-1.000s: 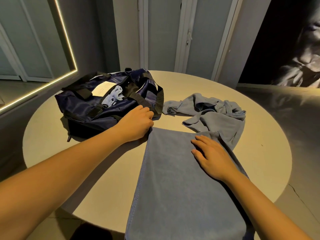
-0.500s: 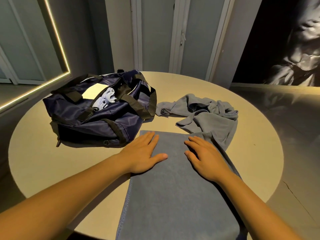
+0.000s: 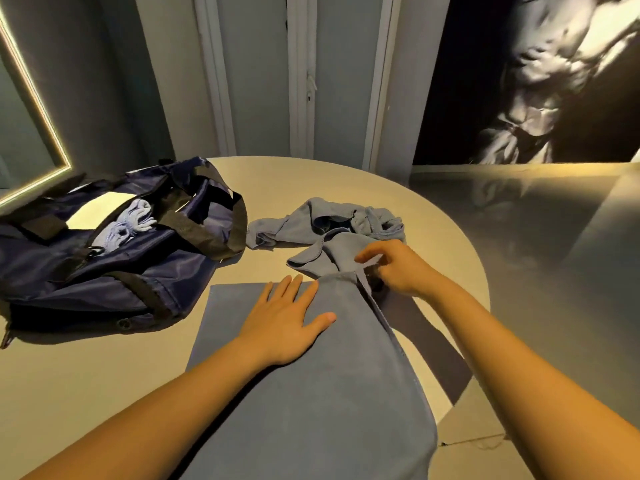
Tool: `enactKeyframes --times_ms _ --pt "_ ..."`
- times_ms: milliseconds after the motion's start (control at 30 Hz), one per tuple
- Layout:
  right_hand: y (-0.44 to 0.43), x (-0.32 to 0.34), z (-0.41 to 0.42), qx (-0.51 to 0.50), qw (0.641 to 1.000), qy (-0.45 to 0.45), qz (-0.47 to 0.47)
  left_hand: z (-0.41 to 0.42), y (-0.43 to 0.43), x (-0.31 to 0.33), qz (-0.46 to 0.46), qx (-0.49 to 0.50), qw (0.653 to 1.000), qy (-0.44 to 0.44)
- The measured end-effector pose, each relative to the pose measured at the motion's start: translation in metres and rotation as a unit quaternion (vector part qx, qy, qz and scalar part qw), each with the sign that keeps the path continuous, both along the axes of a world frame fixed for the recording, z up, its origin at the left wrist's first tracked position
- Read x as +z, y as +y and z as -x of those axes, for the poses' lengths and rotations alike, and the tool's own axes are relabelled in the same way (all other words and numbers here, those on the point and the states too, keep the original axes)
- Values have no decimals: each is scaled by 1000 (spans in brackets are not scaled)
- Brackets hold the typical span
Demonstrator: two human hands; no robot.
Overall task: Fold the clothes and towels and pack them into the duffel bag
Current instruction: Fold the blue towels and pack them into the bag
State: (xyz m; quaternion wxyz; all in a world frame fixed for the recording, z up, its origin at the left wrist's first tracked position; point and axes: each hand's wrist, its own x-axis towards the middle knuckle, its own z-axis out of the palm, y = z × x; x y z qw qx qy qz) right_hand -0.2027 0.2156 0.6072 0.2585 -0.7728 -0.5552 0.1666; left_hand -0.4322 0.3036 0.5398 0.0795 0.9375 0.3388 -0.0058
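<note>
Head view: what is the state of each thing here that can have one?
duffel bag: open, pale cloth inside.
blue towel: laid flat on the table.
grey garment: crumpled, unfolded.
left hand: flat, pressing on the blue towel.
right hand: pinching the blue towel's far right corner.

Head view, forward and down, close over table [image 3: 311,181], edges seemingly warped
</note>
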Motion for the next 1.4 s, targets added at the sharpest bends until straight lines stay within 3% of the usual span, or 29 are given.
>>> enactKeyframes --times_ms 133,333,800,1233,1400 --pt "16 9 -8 105 990 63 71 1 0 0 -15 3 1000 1" --pt "31 15 -27 160 967 131 147 -1 -3 5 -16 8 1000 4" --pt "42 13 -55 138 971 166 106 0 -4 4 -13 9 1000 -5" --pt "40 10 -61 51 982 175 46 0 -5 1 -23 11 1000 -11" --pt "41 13 -50 83 986 66 125 0 -8 2 -16 22 1000 -9"
